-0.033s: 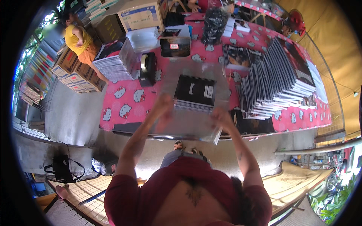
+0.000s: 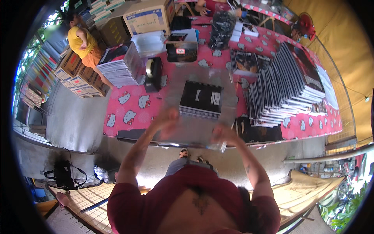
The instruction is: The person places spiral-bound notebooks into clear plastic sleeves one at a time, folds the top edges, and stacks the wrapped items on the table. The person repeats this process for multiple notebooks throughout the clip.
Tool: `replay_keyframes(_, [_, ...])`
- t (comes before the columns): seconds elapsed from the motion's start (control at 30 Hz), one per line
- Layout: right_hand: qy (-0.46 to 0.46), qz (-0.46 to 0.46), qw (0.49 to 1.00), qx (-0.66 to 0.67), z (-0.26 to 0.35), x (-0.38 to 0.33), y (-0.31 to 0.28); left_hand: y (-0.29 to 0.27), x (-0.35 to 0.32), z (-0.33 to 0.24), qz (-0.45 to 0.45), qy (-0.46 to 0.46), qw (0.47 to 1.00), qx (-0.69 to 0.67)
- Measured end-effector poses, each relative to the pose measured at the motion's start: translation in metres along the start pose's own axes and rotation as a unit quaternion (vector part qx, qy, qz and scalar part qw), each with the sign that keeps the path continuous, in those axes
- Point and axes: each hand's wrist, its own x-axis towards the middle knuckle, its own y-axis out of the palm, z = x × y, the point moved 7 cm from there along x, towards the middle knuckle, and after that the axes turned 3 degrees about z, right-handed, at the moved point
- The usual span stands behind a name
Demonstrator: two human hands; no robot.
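A small stack of spiral notebooks (image 2: 201,97) with a black cover and a white label on top lies in front of me. Clear plastic, apparently a bag (image 2: 175,84), spreads around and under it. My left hand (image 2: 167,121), smeared by motion, is curled at the plastic's near left part, beside the stack. My right hand (image 2: 224,133) is closed at the near right part, where the crumpled plastic edge hangs over the table front. Both hands seem to grip the plastic; the exact finger contact is blurred.
Overlapping rows of spiral notebooks (image 2: 276,84) cover the right side of the pink table (image 2: 130,117). A tape dispenser (image 2: 152,74) and another notebook stack (image 2: 117,70) stand left. Behind are a carton (image 2: 150,17) and a black plastic-wrapped bundle (image 2: 223,29). A person in yellow (image 2: 83,41) stands far left.
Both my hands have moved a little nearer to my body, the right one also slightly left. The notebook stack looks a little lower in the view, as does the rest of the table.
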Motion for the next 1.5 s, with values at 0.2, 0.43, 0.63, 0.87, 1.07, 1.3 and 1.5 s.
replay_keyframes(0.2, [-0.124, -0.046, 0.983, -0.131, 0.006, -0.005, 0.007, 0.017, -0.035, -0.045, 0.099, 0.055, 0.979, 0.171])
replay_keyframes(0.43, [-0.12, 0.02, 0.957, -0.265, 0.018, -0.02, 0.014, 0.023, -0.052, -0.074, 0.055, 0.131, 0.95, 0.277])
replay_keyframes(0.63, [-0.113, -0.009, 0.938, -0.326, 0.007, -0.029, 0.011, 0.02, -0.052, -0.077, -0.03, 0.15, 0.945, 0.288])
replay_keyframes(0.87, [-0.046, -0.092, 0.978, -0.181, 0.026, -0.027, -0.054, -0.008, -0.049, -0.088, -0.062, 0.174, 0.93, 0.317])
replay_keyframes(1.07, [0.01, -0.183, 0.976, 0.121, 0.005, 0.011, -0.13, -0.055, 0.069, -0.142, -0.167, 0.189, 0.904, 0.345])
replay_keyframes(1.3, [0.022, -0.258, 0.899, 0.353, -0.084, 0.008, -0.105, -0.055, 0.126, -0.099, -0.068, 0.106, 0.966, 0.225])
replay_keyframes(1.5, [0.053, -0.564, 0.821, 0.075, -0.042, -0.029, -0.107, -0.062, 0.135, -0.069, -0.021, 0.046, 0.974, 0.22])
